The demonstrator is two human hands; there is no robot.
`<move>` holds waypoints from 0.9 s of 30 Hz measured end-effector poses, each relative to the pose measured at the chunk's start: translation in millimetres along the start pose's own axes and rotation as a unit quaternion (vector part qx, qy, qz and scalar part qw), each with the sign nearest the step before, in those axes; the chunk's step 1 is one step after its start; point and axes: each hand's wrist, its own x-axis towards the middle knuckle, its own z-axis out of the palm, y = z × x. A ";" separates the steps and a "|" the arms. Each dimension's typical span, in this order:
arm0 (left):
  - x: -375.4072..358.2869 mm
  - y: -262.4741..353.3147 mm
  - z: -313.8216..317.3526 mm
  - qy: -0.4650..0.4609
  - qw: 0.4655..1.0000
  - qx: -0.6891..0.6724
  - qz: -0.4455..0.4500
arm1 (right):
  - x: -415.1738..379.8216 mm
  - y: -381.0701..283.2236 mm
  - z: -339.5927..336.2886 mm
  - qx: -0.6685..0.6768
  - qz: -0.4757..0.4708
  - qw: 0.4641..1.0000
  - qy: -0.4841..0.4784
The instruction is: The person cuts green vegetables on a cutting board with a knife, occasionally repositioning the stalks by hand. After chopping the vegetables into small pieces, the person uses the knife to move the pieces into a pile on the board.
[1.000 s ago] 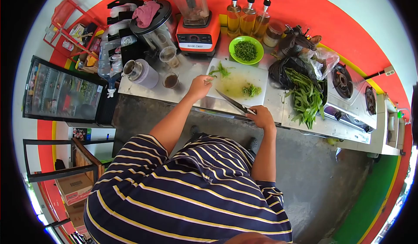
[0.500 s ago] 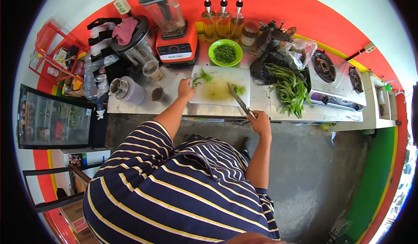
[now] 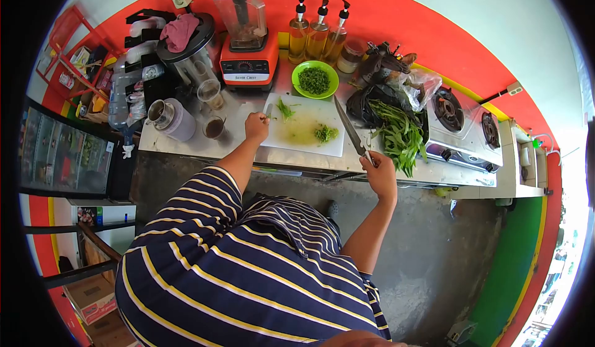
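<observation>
My right hand [image 3: 379, 172] is wrapped round the handle of a long kitchen knife [image 3: 351, 128], its blade raised past the right edge of the white cutting board [image 3: 304, 142]. At the board's left edge, my left hand [image 3: 256, 126] is closed; what its fingers hold, if anything, is too small to make out. A few green leafy stems [image 3: 285, 108] lie on the board beside that hand. Toward the board's right side sits a small pile of chopped greens [image 3: 325, 134]. Behind the board, a bright green bowl [image 3: 297, 87] contains finely chopped dark green leaves [image 3: 313, 80].
Left of the board stand a glass of dark liquid [image 3: 215, 127], a clear cup [image 3: 211, 93], a metal-topped flask [image 3: 173, 119] and a red blender [image 3: 248, 65]. Several pump bottles [image 3: 317, 37] line the wall. Leafy greens [image 3: 400, 139] and a gas stove [image 3: 462, 133] are to the right.
The knife has lifted off the chopped pile and swung right, its tip now pointing up and away. My left hand has drawn back slightly from the leafy stems. The camera view has shifted.
</observation>
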 end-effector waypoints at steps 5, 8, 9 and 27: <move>0.4 1.3 -10.3 0.000 0.950 -0.281 -0.137 | -6.7 -8.3 -5.9 0.008 -0.008 1.000 -0.015; 0.6 1.0 -22.8 -0.056 0.900 -0.395 -0.176 | -2.7 -11.6 -5.7 0.008 -0.010 0.999 -0.043; -0.2 5.0 -26.9 -0.054 0.900 -0.394 -0.178 | 0.3 -12.0 -5.1 0.007 -0.010 0.998 -0.058; -46.9 15.4 -27.2 -0.026 0.987 0.149 -0.047 | 22.5 -14.5 32.4 -0.034 -0.047 0.990 -0.131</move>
